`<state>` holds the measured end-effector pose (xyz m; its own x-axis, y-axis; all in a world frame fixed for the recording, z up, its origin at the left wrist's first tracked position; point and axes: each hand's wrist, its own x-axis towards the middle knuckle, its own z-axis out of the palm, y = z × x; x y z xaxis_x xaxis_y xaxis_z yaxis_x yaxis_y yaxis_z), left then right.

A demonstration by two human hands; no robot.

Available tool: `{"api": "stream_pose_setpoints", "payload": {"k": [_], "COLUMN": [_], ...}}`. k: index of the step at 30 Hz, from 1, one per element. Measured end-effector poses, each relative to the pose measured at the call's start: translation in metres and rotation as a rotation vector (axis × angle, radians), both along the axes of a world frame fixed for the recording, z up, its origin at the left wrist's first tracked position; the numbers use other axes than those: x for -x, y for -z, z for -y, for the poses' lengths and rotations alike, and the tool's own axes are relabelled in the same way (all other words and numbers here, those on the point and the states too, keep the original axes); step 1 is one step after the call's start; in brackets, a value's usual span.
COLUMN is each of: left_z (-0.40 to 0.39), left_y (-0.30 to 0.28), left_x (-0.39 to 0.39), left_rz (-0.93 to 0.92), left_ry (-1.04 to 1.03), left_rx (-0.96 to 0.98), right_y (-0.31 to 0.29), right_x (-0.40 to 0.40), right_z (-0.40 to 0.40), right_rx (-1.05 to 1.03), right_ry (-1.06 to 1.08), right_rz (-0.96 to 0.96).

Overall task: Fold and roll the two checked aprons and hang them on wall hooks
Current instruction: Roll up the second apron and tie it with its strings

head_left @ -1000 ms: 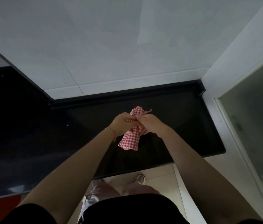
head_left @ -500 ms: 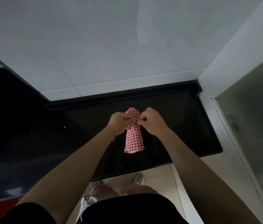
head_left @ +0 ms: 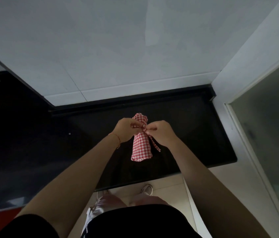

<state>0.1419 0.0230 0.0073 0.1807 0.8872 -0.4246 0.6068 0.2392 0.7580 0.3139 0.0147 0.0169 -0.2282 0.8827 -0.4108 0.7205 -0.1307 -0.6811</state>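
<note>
A rolled red-and-white checked apron (head_left: 141,146) is held upright above the black countertop (head_left: 195,134). My left hand (head_left: 126,128) pinches its strap on the left of the roll's upper part. My right hand (head_left: 161,133) pinches the strap on the right side. A loose strap end (head_left: 155,146) hangs down beside the roll. Only one apron is in view, and no wall hooks show.
A white tiled wall (head_left: 118,48) rises behind the countertop. A white door frame (head_left: 255,83) with a frosted glass panel (head_left: 275,126) stands on the right. The counter continues left into a dark corner. My feet stand on the pale floor (head_left: 169,189) below the counter edge.
The roll has turned from tilted to upright. My hands have moved apart along the strap at its upper part, and a strap end now hangs free on the right.
</note>
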Motion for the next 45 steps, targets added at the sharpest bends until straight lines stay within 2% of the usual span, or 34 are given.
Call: {"api": "stream_pose_setpoints", "payload": {"k": [3, 6, 9, 12, 22, 26, 29, 37, 42, 45], "left_z": [0.000, 0.005, 0.010, 0.012, 0.025, 0.027, 0.027, 0.023, 0.022, 0.020], "left_y": [0.001, 0.003, 0.003, 0.002, 0.001, 0.002, 0.003, 0.002, 0.011, 0.015], "left_x": [0.001, -0.001, -0.001, -0.001, -0.014, -0.018, -0.016, -0.005, -0.007, -0.005], "left_rz": [0.004, 0.031, 0.083, 0.103, 0.119, 0.113, 0.069, -0.036, -0.037, -0.058], "left_ry": [-0.047, -0.122, -0.184, -0.166, -0.247, -0.227, -0.216, -0.264, -0.377, -0.353], "left_rx": [0.011, -0.005, -0.021, -0.046, -0.018, -0.038, -0.071, -0.190, -0.153, -0.116], "right_y": [0.001, 0.003, 0.005, 0.010, 0.020, 0.022, 0.021, 0.015, 0.014, 0.014], "right_x": [0.006, 0.010, 0.014, 0.019, 0.033, 0.033, 0.029, 0.016, 0.018, 0.018], "right_z": [0.001, 0.001, 0.001, 0.003, 0.010, 0.004, 0.001, -0.002, 0.002, 0.002], "right_rx": [-0.026, -0.064, -0.072, -0.090, -0.371, -0.323, -0.241, 0.157, 0.155, 0.181], "right_ry": [0.000, 0.129, 0.115, 0.101, 0.106, 0.140, 0.191, 0.269, 0.343, 0.377], "right_rz": [0.015, -0.041, -0.041, -0.012, 0.193, 0.202, 0.122, -0.297, -0.389, -0.418]}}
